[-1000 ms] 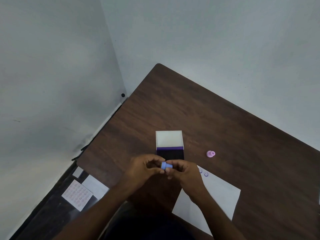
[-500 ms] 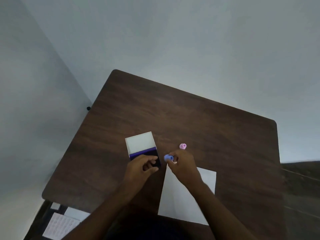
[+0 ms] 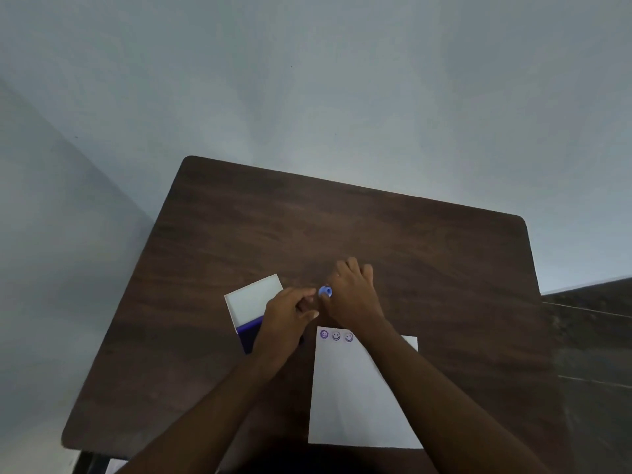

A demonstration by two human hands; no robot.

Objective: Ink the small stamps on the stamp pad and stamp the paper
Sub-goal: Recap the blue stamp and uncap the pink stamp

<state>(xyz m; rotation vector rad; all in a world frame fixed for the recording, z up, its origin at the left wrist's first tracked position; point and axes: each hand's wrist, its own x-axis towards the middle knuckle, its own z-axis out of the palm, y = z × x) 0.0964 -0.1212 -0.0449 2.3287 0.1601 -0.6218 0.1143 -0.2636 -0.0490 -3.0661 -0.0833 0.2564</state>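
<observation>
Blue stamp: small round plastic stamp [image 3: 325, 291], pinched at the right hand's [image 3: 352, 295] fingertips above the desk [image 3: 376, 227], beyond the paper's far edge.
Left hand [image 3: 285, 319]: curled, apparently empty, over the purple ink pad [image 3: 251, 331], likely steadying it.
White paper sheet [image 3: 359, 398]: near desk edge, three faces stamped along its far edge.

You're in a plain, bare room, more office or study corner than workshop: a dark wood-grain table [image 3: 342, 227] pushed into a corner of blank grey-white walls [image 3: 307, 80]. On it you've only got paper [image 3: 355, 398] and an open stamp pad [image 3: 251, 302] — desk work, nothing heavier.
</observation>
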